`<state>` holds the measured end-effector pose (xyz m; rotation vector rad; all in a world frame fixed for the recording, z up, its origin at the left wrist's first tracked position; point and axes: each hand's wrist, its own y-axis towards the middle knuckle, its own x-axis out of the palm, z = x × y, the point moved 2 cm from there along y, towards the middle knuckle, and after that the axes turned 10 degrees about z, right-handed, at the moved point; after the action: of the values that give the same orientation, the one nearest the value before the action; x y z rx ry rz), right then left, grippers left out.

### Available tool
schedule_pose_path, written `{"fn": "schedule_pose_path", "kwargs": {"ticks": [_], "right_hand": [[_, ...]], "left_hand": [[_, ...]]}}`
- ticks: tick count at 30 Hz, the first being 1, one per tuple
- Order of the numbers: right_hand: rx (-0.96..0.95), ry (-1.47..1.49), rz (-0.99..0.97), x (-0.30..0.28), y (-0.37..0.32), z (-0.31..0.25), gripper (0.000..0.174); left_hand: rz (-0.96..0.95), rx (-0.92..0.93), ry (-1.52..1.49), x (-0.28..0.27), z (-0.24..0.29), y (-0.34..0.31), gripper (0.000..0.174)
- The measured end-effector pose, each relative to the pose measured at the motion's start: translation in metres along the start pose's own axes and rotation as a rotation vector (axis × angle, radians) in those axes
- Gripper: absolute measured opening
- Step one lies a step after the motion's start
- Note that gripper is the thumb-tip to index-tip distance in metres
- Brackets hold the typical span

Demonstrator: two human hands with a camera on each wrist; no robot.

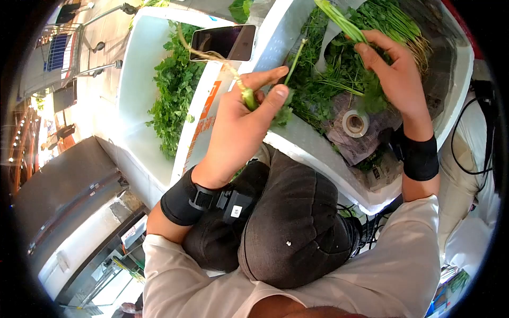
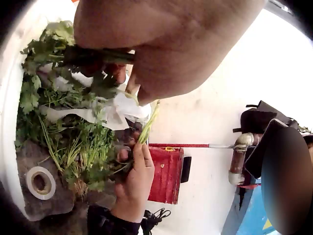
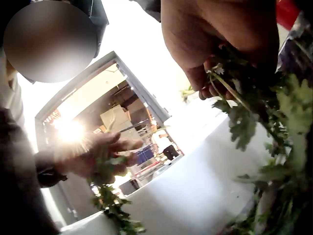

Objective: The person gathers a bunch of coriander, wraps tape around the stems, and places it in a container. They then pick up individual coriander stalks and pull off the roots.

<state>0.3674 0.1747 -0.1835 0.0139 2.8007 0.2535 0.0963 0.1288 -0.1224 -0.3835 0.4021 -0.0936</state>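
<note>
My left hand (image 1: 233, 130) grips a leafy herb stalk (image 1: 247, 96) near its pale green base. The stalk's long, thin brown root sticks out toward the phone. A short cut stem (image 1: 297, 59) rises beside my left thumb and index finger. My right hand (image 1: 395, 77), over the right-hand foam box (image 1: 323, 164), pinches a small bunch of light green stems (image 1: 339, 20) between thumb and fingers. Their ends point up and away in the left wrist view, and leaves hang below my right hand in the right wrist view.
Rooted herbs (image 1: 411, 26), grey paper (image 1: 339, 146) and a tape roll (image 1: 346, 125) lie in the right-hand box. The left foam box (image 1: 139, 79) holds more leafy herbs (image 1: 172, 90). A phone (image 1: 241, 45) lies across its rim. A cart (image 1: 53, 50) stands beyond.
</note>
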Motion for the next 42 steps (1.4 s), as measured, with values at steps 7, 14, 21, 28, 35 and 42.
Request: {"fn": "schedule_pose_path", "kwargs": {"ticks": [7,14,21,28,35,42], "right_hand": [[0.133,0.46,-0.192,0.032,-0.022,-0.017,0.024],[0.189,0.549,-0.375,0.05,-0.039,-0.034,0.023],[-0.025,0.427,-0.343,0.052,-0.039,-0.03,0.026],[-0.046,0.319,-0.311,0.053,-0.038,-0.029,0.043],[-0.143,0.221,-0.242,0.053,-0.036,-0.026,0.04],[-0.069,0.303,-0.222,0.053,-0.037,-0.024,0.035]], "left_hand": [[-0.127,-0.036,-0.424,0.011,0.003,-0.001,0.041],[-0.227,0.136,-0.647,0.022,0.002,0.002,0.048],[-0.23,0.154,-0.747,0.017,0.003,0.004,0.041],[-0.046,0.203,-0.956,0.005,0.0,0.007,0.032],[-0.057,0.201,-0.976,0.004,-0.003,0.008,0.037],[-0.038,0.147,-0.95,0.011,0.002,0.008,0.032]]}}
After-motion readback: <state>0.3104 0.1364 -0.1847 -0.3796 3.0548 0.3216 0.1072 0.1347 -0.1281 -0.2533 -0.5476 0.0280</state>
